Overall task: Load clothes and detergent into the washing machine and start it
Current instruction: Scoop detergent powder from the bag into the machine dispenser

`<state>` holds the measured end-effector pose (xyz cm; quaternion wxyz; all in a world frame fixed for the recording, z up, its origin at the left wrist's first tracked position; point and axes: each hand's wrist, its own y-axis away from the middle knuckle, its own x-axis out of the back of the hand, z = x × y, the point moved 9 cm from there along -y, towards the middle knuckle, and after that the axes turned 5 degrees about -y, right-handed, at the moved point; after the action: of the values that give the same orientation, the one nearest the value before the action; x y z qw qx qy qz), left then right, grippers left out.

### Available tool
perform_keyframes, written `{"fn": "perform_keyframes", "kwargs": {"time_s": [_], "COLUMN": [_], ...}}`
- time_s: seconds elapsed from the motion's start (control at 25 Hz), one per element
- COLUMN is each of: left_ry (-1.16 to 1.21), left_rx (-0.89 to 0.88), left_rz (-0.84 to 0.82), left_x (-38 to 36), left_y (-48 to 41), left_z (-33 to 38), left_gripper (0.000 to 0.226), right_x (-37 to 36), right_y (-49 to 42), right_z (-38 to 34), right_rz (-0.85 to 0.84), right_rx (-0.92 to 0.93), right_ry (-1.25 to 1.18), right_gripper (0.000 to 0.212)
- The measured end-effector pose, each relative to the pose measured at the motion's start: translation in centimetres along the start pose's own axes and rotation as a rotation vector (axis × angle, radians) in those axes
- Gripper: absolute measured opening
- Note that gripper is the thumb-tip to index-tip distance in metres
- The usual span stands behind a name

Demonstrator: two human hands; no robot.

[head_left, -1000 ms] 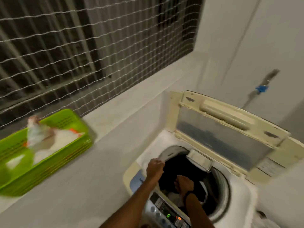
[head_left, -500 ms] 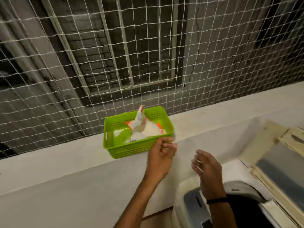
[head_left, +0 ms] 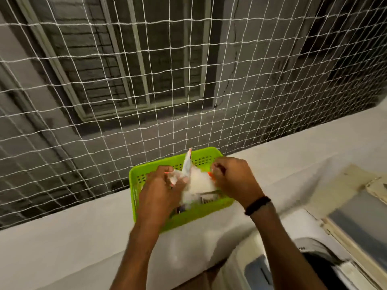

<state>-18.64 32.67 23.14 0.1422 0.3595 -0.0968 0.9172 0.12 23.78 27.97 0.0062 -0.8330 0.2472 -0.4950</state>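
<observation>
A green plastic basket stands on the grey ledge under the netting. In it lies a white detergent packet with orange edges, one corner sticking up. My left hand grips the packet's left side. My right hand pinches its right edge near the orange trim. The washing machine is at the lower right with its lid raised and the dark drum opening partly in view. The clothes in the drum are not visible.
White rope netting closes off the space behind the ledge, right behind the basket. The ledge runs left and right of the basket. Motion blurs the hands and the packet.
Both hands left the washer drum, swung up left to the basket and now hold the detergent packet. The view turned from the machine to the ledge.
</observation>
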Motion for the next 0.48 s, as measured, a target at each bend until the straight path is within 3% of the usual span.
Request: {"fn": "perform_keyframes", "kwargs": {"time_s": [0.08,0.2,0.32,0.48], "left_ry": [-0.029,0.06,0.04,-0.063], "left_rx": [-0.082,-0.153,-0.111,-0.146], "left_rz": [-0.048,0.014,-0.044,-0.089], "left_x": [-0.9,-0.5,-0.7,-1.0], "left_y": [-0.1,0.5,0.8,1.0], "left_z": [1.1,2.2,1.7,1.5], "left_gripper": [0.043,0.031,0.041,0.027], "right_x": [-3.5,-7.8,-9.0,-8.7], "right_y": [-1.6,-1.5,-1.2,-1.2], "right_z": [-0.7,0.4,1.7,1.1], "right_rz": [-0.272,-0.585,-0.674,-0.712], "right_rx": [0.048,0.066,0.028,0.056], "right_ry": [0.27,0.512,0.617,0.627], "right_gripper": [0.02,0.025,0.029,0.028]}}
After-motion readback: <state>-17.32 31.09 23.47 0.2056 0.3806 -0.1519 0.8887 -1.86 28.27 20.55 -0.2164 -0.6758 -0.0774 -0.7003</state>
